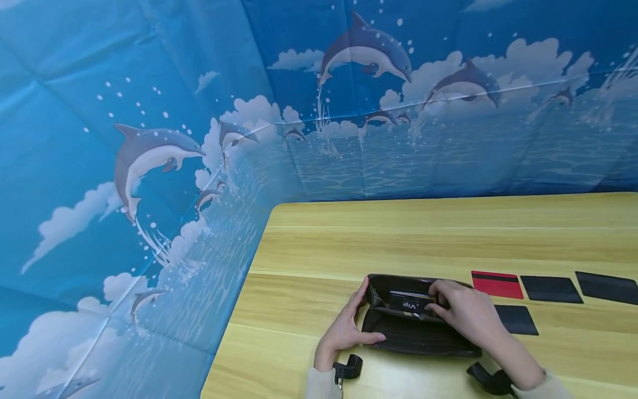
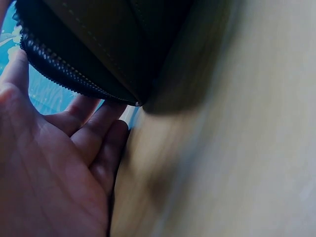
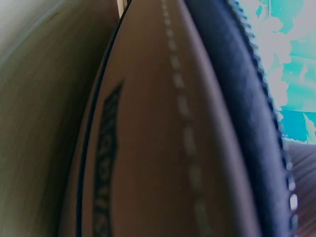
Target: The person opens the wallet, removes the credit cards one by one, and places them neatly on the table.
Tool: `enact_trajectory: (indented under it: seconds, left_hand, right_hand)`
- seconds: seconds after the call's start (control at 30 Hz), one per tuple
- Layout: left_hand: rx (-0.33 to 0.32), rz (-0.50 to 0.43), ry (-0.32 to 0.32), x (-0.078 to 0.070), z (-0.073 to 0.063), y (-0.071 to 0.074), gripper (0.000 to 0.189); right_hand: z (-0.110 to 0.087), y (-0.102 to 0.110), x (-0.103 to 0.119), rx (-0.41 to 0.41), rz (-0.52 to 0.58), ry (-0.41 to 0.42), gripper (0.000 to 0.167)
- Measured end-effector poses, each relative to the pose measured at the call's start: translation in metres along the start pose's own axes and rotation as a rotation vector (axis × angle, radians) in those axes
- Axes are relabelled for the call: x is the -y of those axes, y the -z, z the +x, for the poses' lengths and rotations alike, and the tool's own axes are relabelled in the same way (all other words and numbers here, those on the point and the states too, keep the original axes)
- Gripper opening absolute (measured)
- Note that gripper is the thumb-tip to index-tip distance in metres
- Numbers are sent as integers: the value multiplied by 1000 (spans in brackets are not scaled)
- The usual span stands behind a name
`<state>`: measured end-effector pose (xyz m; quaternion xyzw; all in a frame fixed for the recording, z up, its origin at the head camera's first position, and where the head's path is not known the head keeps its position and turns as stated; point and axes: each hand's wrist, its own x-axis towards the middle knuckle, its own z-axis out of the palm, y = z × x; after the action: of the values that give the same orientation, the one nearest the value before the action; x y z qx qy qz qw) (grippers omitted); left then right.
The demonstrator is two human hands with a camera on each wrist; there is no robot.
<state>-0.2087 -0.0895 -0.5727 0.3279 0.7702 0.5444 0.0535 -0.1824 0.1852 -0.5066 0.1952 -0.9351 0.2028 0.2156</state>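
Observation:
A long black zip wallet lies spread wide on the table in the head view. At its left end my left hand grips it, thumb on the near flap and fingers along the far side. The left wrist view shows that hand's fingers against the toothed zipper. Inside the wallet is a black card marked "Vip". My right hand reaches in from the right, thumb and forefinger pinching the card's right end; the fingertips are partly hidden. Close up in the right wrist view is the wallet's stitched brown lining.
Right of the wallet lie a red card with a black stripe and black cards. Another black card sits nearer, partly behind my right hand. A dolphin-print sheet hangs along the wooden table's left and far edges.

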Motion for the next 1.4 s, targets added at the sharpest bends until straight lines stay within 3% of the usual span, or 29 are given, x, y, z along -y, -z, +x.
enact_trajectory:
  seconds: [0.2, 0.33, 0.73, 1.07, 1.23, 1.4]
  left_hand:
    - [6, -15, -8, -24, 0, 5, 113]
    - [11, -12, 3, -30, 0, 6, 112]
    - [19, -34, -8, -25, -1, 6, 113]
    - [5, 3, -21, 7, -2, 1, 120]
    - [9, -2, -16, -13, -4, 4, 117]
    - [8, -4, -18, -13, -5, 4, 116]
  right_hand:
    - [1, -1, 1, 0, -12, -12, 38]
    - [0, -1, 2, 13, -13, -32, 38]
    - [0, 0, 7, 49, -42, -74, 26]
    - [0, 0, 12, 70, -67, -83, 26]
    - [-1, -2, 13, 48, -84, -74, 31]
    - [-2, -5, 14, -5, -99, -55, 38]
